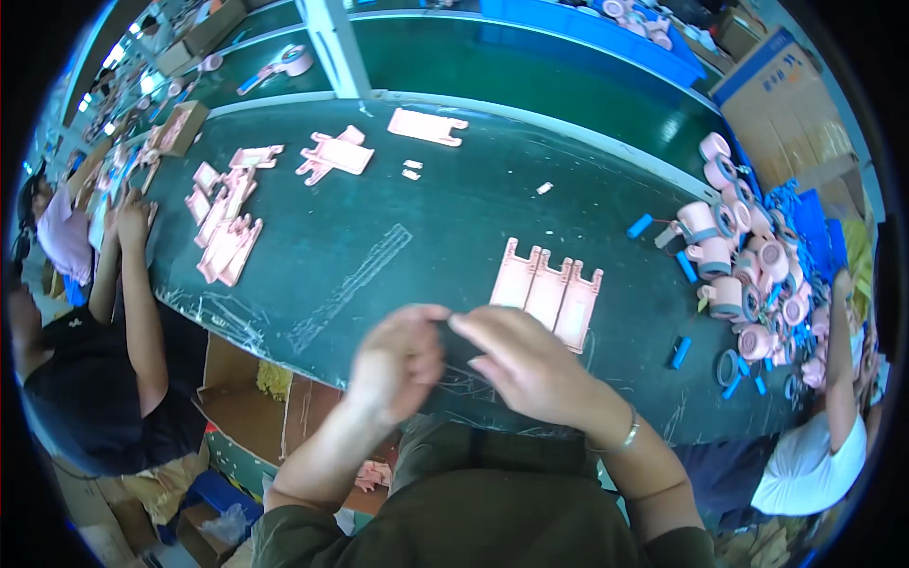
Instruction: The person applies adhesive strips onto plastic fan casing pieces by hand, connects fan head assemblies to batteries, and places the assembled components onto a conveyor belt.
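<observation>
My left hand (393, 364) and my right hand (530, 364) meet at the fingertips above the near edge of the dark green worktable (398, 265). Thumb and forefinger of each are pinched together; whatever lies between them is too small or hidden to make out. Just beyond my right hand, a row of flat pink plastic shells (546, 289) lies side by side, its lower end partly covered by that hand. Small pale pieces (412, 170) rest farther back, and another small piece (544, 188) lies to their right.
Pink shells are heaped on the left (225, 227), with more shells (339, 154) at the back. Pink fan-like housings (748, 256) and blue cylinders (682, 352) crowd the right side. Co-workers' arms (142, 293) reach in from both sides. A cardboard box (246, 388) stands below the table edge.
</observation>
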`<state>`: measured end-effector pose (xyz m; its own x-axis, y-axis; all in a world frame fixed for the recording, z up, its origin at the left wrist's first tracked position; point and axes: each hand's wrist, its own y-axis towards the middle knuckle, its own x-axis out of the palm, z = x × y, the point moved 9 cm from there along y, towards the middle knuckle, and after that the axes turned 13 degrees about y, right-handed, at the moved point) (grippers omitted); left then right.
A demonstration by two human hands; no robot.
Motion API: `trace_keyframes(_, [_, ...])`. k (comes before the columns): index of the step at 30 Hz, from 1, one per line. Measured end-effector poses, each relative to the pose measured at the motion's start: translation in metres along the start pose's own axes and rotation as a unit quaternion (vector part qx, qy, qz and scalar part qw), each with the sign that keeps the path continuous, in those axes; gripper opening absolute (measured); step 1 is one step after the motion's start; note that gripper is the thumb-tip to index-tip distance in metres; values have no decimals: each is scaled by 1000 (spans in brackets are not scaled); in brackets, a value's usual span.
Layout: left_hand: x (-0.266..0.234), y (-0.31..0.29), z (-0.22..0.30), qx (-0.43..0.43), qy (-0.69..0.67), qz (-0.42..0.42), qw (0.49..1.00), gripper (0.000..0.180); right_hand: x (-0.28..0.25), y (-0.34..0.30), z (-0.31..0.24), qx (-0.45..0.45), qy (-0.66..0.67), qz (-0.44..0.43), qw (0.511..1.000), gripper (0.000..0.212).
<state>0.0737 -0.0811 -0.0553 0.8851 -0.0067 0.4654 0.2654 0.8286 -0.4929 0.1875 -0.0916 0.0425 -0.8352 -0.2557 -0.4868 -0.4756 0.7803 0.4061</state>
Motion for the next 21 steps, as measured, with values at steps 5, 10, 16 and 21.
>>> trace_keyframes(5, [-191,-119,101,424,214,458,751,23,-44,-28,24,102,50,71,991,21])
trace_keyframes(10, [-374,-129,61,69,712,611,340,29,-50,-44,32,152,66,59,984,15])
trace_keyframes(16, [-327,-125,102,273,558,629,467,30,-53,-43,29,129,14,60,990,15])
trace_keyframes(21, [-86,-46,164,520,650,357,423,25,-53,-47,37,142,23,88,986,15])
